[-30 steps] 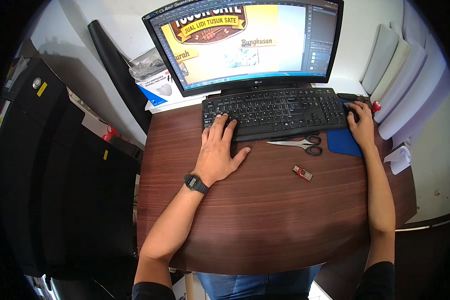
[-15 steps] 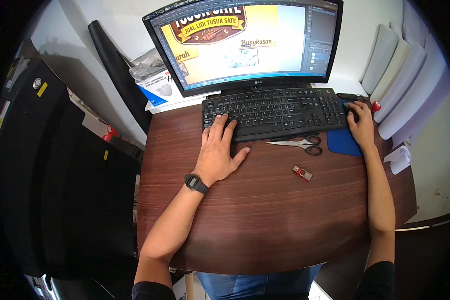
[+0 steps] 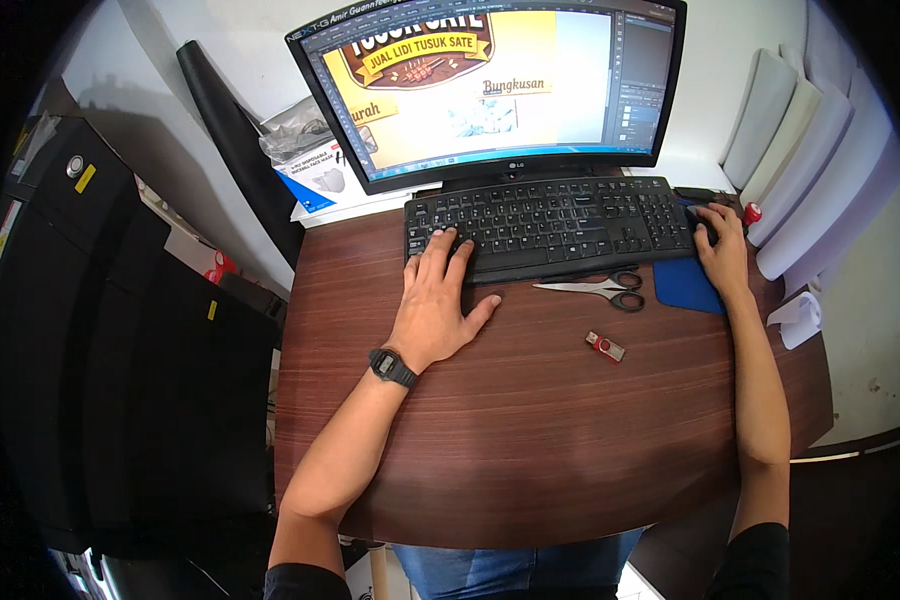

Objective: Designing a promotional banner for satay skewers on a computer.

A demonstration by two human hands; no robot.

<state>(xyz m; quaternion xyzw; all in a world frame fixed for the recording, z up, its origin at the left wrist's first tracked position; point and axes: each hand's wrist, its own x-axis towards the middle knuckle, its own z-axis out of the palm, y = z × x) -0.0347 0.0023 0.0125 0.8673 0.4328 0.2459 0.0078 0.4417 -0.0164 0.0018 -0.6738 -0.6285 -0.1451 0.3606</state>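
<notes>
My left hand (image 3: 433,312) lies with fingers spread, its fingertips on the left end of a black keyboard (image 3: 560,228) and its thumb out over the desk. A black digital watch (image 3: 392,367) is on that wrist. At the keyboard's right end, my right hand (image 3: 727,250) is curled over a dark mouse (image 3: 691,216), most of which it hides. Under it lies a blue mouse pad (image 3: 686,285). Behind the keyboard a monitor (image 3: 580,110) displays a yellow banner design in an editing program.
Scissors with black handles (image 3: 610,288) and a red-and-silver USB stick (image 3: 606,347) lie on the brown desk (image 3: 540,430). A face mask box (image 3: 315,175) stands left of the monitor. Rolls of white material (image 3: 815,170) lean at the right. A large black machine (image 3: 150,330) fills the left.
</notes>
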